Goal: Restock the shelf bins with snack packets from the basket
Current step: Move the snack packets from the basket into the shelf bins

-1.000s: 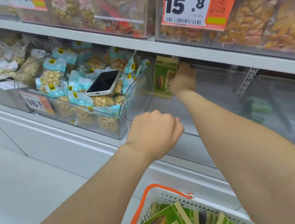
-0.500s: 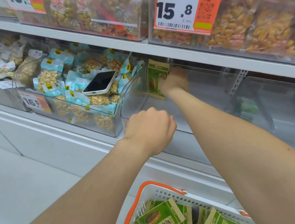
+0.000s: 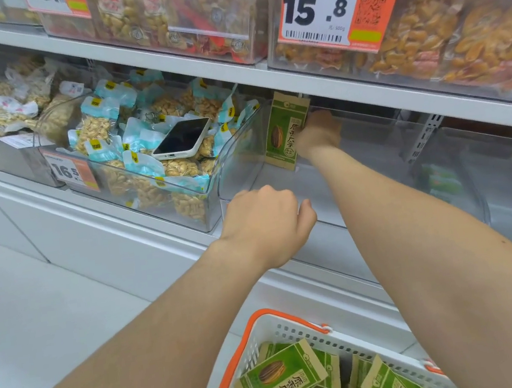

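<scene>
Two bare arms, uncovered from wrist to picture edge. Bare left hand with round, bumpy knuckles and a short thumb. Bare right hand. One tiny dark dot on the smooth right forearm.

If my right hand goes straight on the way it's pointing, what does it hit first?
Likely the back wall of the clear bin. Nothing shows between it and the right hand holding the green seed packet; depth is unclear.
</scene>
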{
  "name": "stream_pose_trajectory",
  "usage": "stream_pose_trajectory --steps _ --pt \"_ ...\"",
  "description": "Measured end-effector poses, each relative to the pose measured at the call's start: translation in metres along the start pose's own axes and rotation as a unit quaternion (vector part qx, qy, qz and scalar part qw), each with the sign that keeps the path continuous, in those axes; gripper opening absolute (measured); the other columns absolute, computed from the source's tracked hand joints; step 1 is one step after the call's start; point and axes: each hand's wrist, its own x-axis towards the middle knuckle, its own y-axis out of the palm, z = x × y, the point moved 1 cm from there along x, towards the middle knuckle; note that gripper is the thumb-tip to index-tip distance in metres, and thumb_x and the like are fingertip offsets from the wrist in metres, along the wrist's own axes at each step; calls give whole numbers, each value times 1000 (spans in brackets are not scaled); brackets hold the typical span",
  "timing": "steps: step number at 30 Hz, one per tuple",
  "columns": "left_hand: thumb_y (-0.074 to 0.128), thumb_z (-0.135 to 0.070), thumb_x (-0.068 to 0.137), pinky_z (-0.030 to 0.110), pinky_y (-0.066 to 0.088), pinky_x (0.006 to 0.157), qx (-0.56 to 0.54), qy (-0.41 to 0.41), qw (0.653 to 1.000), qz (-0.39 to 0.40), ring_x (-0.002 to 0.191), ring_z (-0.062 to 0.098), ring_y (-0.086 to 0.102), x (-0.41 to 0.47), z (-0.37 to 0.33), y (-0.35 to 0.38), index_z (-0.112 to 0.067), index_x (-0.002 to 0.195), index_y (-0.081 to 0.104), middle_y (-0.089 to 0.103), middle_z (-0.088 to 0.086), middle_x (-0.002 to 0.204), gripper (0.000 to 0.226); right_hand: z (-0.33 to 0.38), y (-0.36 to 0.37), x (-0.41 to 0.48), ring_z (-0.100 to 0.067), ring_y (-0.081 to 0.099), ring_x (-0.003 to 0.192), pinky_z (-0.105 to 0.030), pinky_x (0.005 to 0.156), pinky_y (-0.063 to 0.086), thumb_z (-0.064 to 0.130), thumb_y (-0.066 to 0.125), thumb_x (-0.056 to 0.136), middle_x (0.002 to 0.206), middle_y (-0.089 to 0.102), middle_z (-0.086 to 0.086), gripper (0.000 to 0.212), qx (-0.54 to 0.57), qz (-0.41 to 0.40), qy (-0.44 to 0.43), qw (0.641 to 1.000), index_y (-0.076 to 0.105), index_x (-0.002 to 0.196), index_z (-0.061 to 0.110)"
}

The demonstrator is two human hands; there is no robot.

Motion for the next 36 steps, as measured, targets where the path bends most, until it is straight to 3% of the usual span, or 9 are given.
stream_pose_trajectory --steps 9,13,18,21,24,28,30,33,36 --pt "35 -35 104 35 13 52 1 -5 1000 -14 48 25 32 2 -4 -1 -15 57 37 37 6 56 52 -3 1 3 -28 68 110 -24 72 45 13 67 95 119 69 -10 29 40 -1 -12 999 63 123 6" --pt "37 -35 103 33 19 52 -20 -2 1000 -15 49 26 34 3 -3 2 -14 57 37 38 7 56 51 -7 -2 -2 -26 72 104 -24 69 46 16 70 94 108 73 -9 24 19 14 -4 1000 68 115 4" --pt "41 -35 100 31 29 52 -66 -3 998 -7 51 30 43 5 0 4 -12 57 43 42 8 54 48 -9 -12 -18 -26 67 114 -31 81 52 30 60 102 107 66 -6 33 -13 36 10 999 62 125 6" --pt "44 -37 98 33 35 56 -69 -8 997 -14 67 33 55 5 -1 2 -13 65 56 55 9 64 43 -8 -21 -38 -27 65 100 -35 77 52 32 57 98 108 67 -7 28 -20 63 -3 998 65 115 12" --pt "48 -37 97 38 38 74 -21 9 998 -54 100 34 55 5 -5 -6 -15 95 70 66 10 97 31 -11 -38 -72 -32 63 95 -31 72 44 24 56 85 95 67 -10 15 4 78 -65 995 64 90 12" --pt "51 -31 94 40 40 77 -42 -2 996 -77 105 35 55 -2 -16 -30 -16 103 63 63 11 105 22 -32 -77 -138 -31 68 97 -37 86 56 21 46 85 91 76 -6 31 40 49 -225 972 75 94 20" --pt "53 -34 91 39 47 73 -94 -44 994 -29 96 37 61 -11 -21 -39 -19 97 64 66 9 98 19 -46 -97 -170 -28 68 92 -42 81 56 20 43 85 91 75 -2 31 37 4 -295 955 73 96 22" --pt "58 -36 89 41 57 81 -90 -45 984 148 95 34 66 -31 -25 -41 -21 93 70 71 6 96 19 -74 -115 -213 -29 64 78 -45 65 53 19 48 84 83 68 0 19 13 -52 -381 923 66 90 18" --pt "56 -31 95 38 63 77 -45 -20 924 378 80 22 77 -54 -32 -34 -16 98 72 78 1 87 23 -97 -115 -253 -34 63 70 -41 60 52 29 41 81 76 68 -2 26 -56 34 -426 902 65 81 20"
